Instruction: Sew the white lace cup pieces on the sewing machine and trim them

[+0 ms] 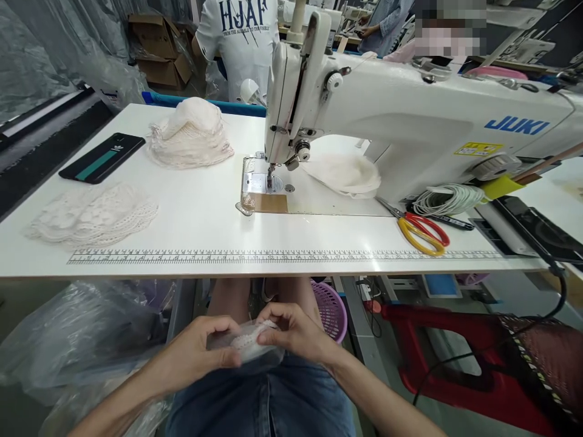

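Note:
Over my lap, below the table's front edge, both hands are closed around a small clear plastic bag with white lace trim in it or at its mouth; which one I cannot tell. My left hand grips the bag's left side between thumb and fingers. At the other side, my right hand pinches the lace, thumb on top. The lace has a scalloped edge and looks bunched together.
A JUKI sewing machine stands on the white table. Around it are a stack of cream fabric pieces, a lace piece, a phone, scissors and coiled cord. A purple basket sits below; people work behind.

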The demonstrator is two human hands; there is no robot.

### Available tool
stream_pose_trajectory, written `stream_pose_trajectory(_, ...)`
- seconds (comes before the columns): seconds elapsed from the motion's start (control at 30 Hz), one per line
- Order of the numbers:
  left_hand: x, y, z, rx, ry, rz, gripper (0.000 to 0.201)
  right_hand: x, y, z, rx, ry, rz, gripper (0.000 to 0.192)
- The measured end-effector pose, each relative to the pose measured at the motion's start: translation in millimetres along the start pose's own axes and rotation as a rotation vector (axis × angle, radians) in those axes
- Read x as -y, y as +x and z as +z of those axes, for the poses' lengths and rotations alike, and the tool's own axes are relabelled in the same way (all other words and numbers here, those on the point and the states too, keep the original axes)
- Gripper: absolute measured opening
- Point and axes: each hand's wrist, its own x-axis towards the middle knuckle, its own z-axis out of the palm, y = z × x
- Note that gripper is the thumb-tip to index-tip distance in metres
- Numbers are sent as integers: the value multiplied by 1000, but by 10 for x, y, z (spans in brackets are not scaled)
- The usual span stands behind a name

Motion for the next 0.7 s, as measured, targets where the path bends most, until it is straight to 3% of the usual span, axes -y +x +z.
stream_pose_trajectory(0.2, 7, 0, 48, -8, -15, -81, 16, 49, -31, -122, 109, 79, 95, 34)
stream_pose_trajectory(0.33, -66, 19, 70, 46, -6, -58, 23, 67, -28, -99, 217, 3, 66, 31)
stream_pose_trajectory(0.43, -89, -1, 40, 57, -17, -36, 27, 70, -21, -81, 210, -46, 50, 30)
stream_pose_trajectory(0.6, -54, -65, -2, 128, 1, -86, 16, 86, -55, -152, 189, -11, 43, 32)
stream_pose_trajectory(0.7, -33, -76, -2, 122, -9, -110, 23, 71, -83, -205, 168, -5, 79, 29)
